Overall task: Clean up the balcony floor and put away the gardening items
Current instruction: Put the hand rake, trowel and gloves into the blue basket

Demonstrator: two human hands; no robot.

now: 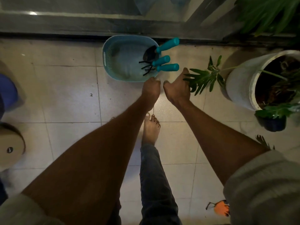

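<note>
At upper centre of the frame, our left hand (151, 88) curls its fingers on the near rim of the blue basket (108, 62) holding three teal-handled tools (167, 67); our right hand (177, 88) hangs open beside it.

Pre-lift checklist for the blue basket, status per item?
1. Tools inside basket: ok. The trowel and two hand rakes lie in it, teal handles over the right rim.
2. Left hand on rim: cannot tell. It is at the near edge with fingers curled, but the grip is hidden.
3. Right hand on rim: not ok. It sits beside the basket, near the lowest handle, holding nothing visible.
4. Handles secure: not ok. All three overhang and may slide out if the basket tilts.
5. Plant leaves clear of right hand: not ok, they touch or overlap.
6. Bare foot clear of basket: ok.
</note>
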